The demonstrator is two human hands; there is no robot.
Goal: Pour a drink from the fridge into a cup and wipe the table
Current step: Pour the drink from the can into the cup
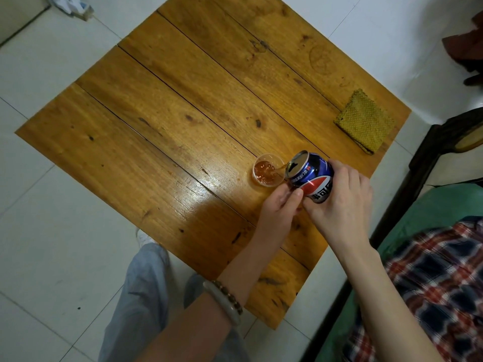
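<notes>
A blue cola can (311,176) is tipped on its side above the wooden table (162,113), its open top facing left. A thin brown stream runs from it into a small clear plastic cup (267,171) that stands on the table and holds brown fizzy liquid. My right hand (342,202) wraps the can's base and far side. My left hand (281,205) pinches the can's near lower side with thumb and fingers. A folded yellow-green cloth (364,122) lies near the table's right corner.
The low table stands on a white tiled floor (52,231). A dark wooden seat with a green cushion (431,205) and plaid fabric is at the right. My leg in grey trousers (141,291) is beside the table's near edge. Crumpled cloth lies on the floor at top left.
</notes>
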